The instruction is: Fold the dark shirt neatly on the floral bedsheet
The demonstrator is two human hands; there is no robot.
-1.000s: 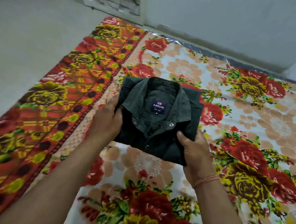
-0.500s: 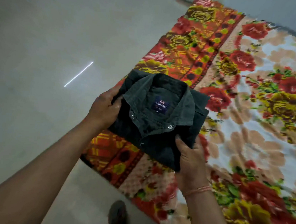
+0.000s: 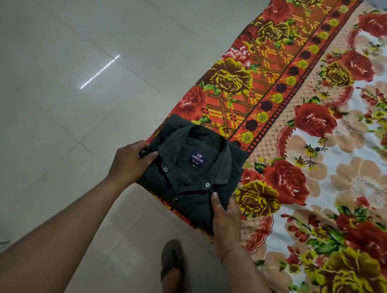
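Observation:
The dark shirt [image 3: 193, 171] is folded into a compact rectangle, collar up, with a blue brand label showing inside the neck. It sits at the near left corner of the floral bedsheet [image 3: 312, 153], partly over the sheet's orange border. My left hand [image 3: 131, 163] grips the shirt's left edge beside the collar. My right hand [image 3: 225, 218] holds its near right corner, thumb on top. Whether the shirt rests on the sheet or is held just above it, I cannot tell.
Pale glossy floor tiles [image 3: 65, 116] fill the left half, with a bright light streak reflected on them. A foot in a dark sandal [image 3: 172, 265] stands on the floor just below the shirt. The bedsheet spreads away to the right.
Both hands have carried the folded shirt leftward from the middle of the sheet to its left edge by the bare floor. The view has swung left and down; a sandalled foot now shows.

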